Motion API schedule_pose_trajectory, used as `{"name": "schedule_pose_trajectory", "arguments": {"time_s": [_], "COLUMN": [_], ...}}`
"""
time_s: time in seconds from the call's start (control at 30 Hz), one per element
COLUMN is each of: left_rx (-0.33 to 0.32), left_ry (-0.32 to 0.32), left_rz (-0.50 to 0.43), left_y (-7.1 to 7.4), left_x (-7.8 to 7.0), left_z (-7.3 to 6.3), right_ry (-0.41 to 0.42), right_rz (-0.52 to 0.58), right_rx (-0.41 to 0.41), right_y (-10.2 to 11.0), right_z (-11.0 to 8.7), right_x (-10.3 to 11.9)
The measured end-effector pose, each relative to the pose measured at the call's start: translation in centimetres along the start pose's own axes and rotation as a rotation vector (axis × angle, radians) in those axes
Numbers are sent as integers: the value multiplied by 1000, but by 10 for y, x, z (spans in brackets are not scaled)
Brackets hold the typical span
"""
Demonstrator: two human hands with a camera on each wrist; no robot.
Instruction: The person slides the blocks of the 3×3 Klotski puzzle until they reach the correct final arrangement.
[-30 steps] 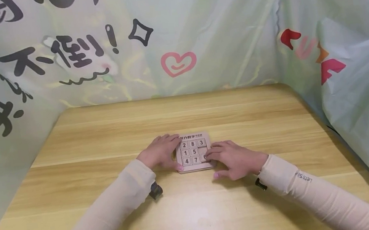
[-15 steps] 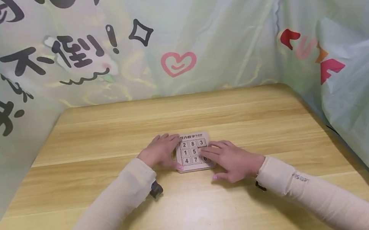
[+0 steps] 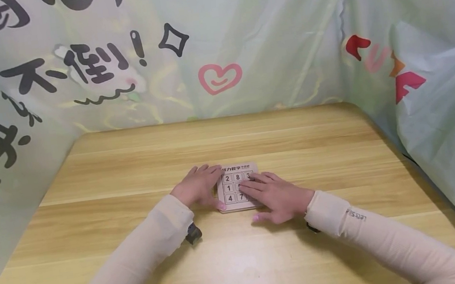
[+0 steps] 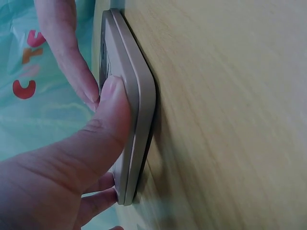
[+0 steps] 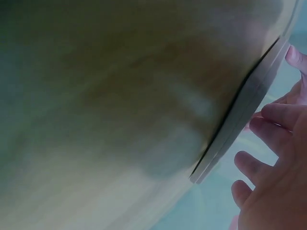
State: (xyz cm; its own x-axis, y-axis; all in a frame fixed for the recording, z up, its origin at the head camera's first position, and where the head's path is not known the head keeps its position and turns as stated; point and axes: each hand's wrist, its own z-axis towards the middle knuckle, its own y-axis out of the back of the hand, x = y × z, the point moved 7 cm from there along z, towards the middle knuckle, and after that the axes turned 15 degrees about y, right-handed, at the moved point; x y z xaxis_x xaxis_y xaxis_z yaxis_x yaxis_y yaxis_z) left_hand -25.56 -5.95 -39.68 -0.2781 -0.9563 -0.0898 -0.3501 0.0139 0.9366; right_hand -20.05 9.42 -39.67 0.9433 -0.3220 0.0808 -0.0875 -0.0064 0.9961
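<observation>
A square number sliding puzzle (image 3: 235, 205) lies flat at mid-table, its tiles marked with black digits. My left hand (image 3: 198, 187) holds its left side, thumb at the near corner and fingers at the far one. The left wrist view shows that thumb (image 4: 112, 115) pressed on the puzzle's (image 4: 142, 98) edge. From the right, my right hand (image 3: 281, 197) reaches over the board with fingers extended, fingertips on the middle tiles. Its thumb is off the near edge. Those fingers hide the 5, the 6 and part of the 3. The right wrist view shows the puzzle (image 5: 242, 112) edge-on.
The light wood table (image 3: 161, 155) extends around the puzzle. A printed cloth backdrop (image 3: 274, 36) hangs behind it and along both sides. A small black device (image 3: 194, 233) sits at the left wrist.
My right hand has slid leftward across the puzzle, from the right column to the middle, covering the 5 and 6. The left hand and the board have stayed in place.
</observation>
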Motion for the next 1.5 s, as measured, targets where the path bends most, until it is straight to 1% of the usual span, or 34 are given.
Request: {"name": "schedule_pose_trajectory", "arguments": {"time_s": [0.1,0.2,0.33,0.57,0.7,0.97,1.1,1.33,1.5], "left_rx": [-1,1,-4,21,-3,5,-1,2,-6], "left_ry": [5,13,21,23,18,20,14,21,8], "left_rz": [7,13,9,4,15,26,32,43,44], "left_y": [0,-1,-1,-10,-7,-2,0,0,0], "left_x": [0,1,1,2,1,-1,-1,0,-1], "left_z": [1,1,1,-4,-3,-1,-1,0,0], "right_ry": [2,-9,-34,-52,-70,-89,-96,-76,-63], "right_rz": [-2,4,23,67,54,51,58,57,41], "right_rx": [11,32,38,46,29,37,26,10,2], "right_y": [-1,-2,-1,-3,1,10,13,16,17], "right_z": [1,1,1,-1,-4,-7,-7,0,7], "right_x": [-1,-2,-4,-2,-7,-12,-14,-15,-16]}}
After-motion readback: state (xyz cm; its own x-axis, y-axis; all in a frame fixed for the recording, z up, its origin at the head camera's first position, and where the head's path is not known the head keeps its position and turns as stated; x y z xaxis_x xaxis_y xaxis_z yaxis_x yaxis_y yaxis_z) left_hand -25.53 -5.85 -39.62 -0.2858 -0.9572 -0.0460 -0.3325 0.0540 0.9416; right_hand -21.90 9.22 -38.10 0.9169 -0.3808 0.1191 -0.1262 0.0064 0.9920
